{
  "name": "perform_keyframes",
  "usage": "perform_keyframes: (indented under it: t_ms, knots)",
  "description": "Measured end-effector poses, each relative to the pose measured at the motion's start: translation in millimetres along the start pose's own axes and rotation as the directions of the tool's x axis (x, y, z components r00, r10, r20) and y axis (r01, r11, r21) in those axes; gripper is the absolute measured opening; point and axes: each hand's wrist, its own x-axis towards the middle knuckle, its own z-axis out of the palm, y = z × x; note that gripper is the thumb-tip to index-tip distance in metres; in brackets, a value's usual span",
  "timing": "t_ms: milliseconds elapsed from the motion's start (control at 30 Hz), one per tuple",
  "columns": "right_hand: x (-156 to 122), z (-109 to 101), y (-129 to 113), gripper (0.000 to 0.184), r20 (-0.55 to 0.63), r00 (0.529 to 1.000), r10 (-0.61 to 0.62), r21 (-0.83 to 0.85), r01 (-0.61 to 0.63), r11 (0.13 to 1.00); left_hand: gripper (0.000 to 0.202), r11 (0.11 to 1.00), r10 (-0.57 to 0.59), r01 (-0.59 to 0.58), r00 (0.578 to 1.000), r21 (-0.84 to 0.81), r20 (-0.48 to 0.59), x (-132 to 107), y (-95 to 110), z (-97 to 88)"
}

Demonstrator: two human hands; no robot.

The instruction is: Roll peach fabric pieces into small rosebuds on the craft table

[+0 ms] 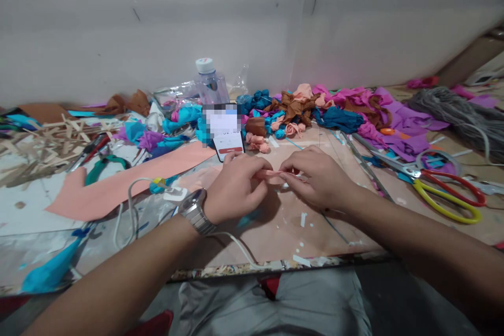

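Between my two hands stretches a narrow folded strip of salmon-pink crepe paper (271, 174), held above the middle of the table. My left hand (238, 184), with a metal watch (196, 211) on its wrist, pinches the strip's left end. The other end is pinched by the thumb and fingers of my right hand (315, 176). A larger sheet of the same pink paper (134, 181) lies to the left. Just behind my left hand a phone (224, 134) leans upright with its screen lit.
Scissors (444, 186) with red and yellow handles lie at the right, near grey cord (460, 115). Crumpled coloured paper flowers (291, 110) line the wall. A plastic bottle (212, 84) stands behind the phone. Wooden sticks (51, 142) and a white cable (132, 215) lie left.
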Motion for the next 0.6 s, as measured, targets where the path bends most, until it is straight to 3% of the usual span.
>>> perform_keyframes:
  t_ms: [233,600]
  knots:
    - [1.3,-1.7,5.5,0.009,0.013,0.996,0.092,0.028,-0.092,0.995,0.023,0.994,-0.064,0.065,0.998,0.084,-0.019,0.6,-5.1,2.4]
    - [1.9,-11.6,8.7,0.012,0.152,0.970,0.190,0.007,-0.193,0.981,0.019,0.966,-0.112,0.111,0.994,0.236,-0.006,0.5,-8.8,3.7]
